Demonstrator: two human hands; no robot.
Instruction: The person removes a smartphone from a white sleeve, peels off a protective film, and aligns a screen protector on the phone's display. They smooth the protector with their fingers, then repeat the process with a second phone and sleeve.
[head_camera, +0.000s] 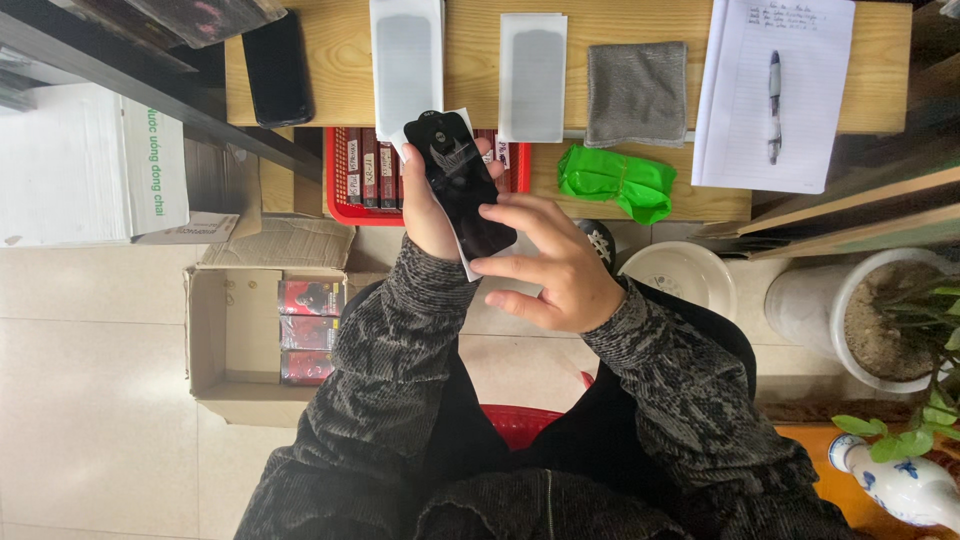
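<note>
My left hand (428, 205) grips a black glossy screen protector (458, 180) with a white backing sheet behind it, held upright in front of the wooden table (640, 25). My right hand (548, 262) touches the protector's lower right edge with its thumb and index finger. On the table behind lie two white sleeves (406, 55) (532, 75) with grey windows, a black phone (277, 68) and a grey cloth (637, 93).
A red basket (338, 190) of small boxes and a green plastic bag (615, 182) sit on a lower shelf. A notepad with a pen (773, 95) lies at the right. An open cardboard box (240, 335) stands on the floor left, a potted plant (885, 320) right.
</note>
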